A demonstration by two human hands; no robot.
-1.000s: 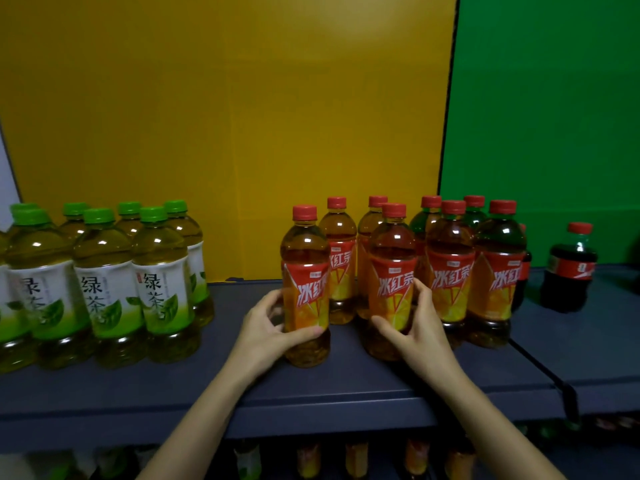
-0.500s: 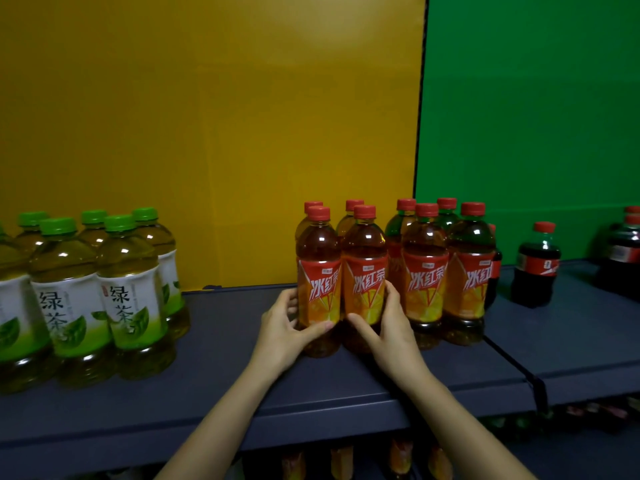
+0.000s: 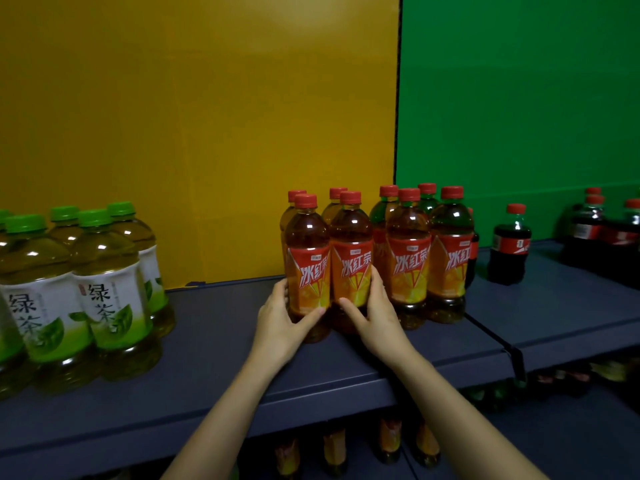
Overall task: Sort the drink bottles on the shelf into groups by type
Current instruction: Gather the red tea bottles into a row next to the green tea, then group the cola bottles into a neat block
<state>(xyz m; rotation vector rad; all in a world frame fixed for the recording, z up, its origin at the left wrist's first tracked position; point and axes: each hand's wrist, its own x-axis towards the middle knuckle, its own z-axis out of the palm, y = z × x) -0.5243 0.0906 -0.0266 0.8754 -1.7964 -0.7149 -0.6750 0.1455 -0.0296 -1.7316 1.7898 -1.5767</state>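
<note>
Hands meet at centre frame: your left hand (image 3: 280, 317) wraps the lower body of one red-capped iced tea bottle (image 3: 306, 268), thumb laid across the foot of its label. Your right hand (image 3: 377, 313) curls round the neighbouring iced tea bottle (image 3: 350, 265), thumb low on the front and fingers tucked into the gap beside the rest of the iced tea group (image 3: 429, 258). Both bottles stand upright and touching on the dark shelf (image 3: 214, 358), just left of that group. The low hold from both sides looks chosen to press them in as a pair without tipping them. Green tea bottles (image 3: 110, 292) stand clustered at the left of the frame, well apart. Cola bottles (image 3: 512, 247) sit at the right, before the green panel (image 3: 519, 98), so the three types already read as separate groups. Two bottles in the iced tea group's back row look green-tinted; whether that is their own colour or the panel showing through, you cannot tell.
</note>
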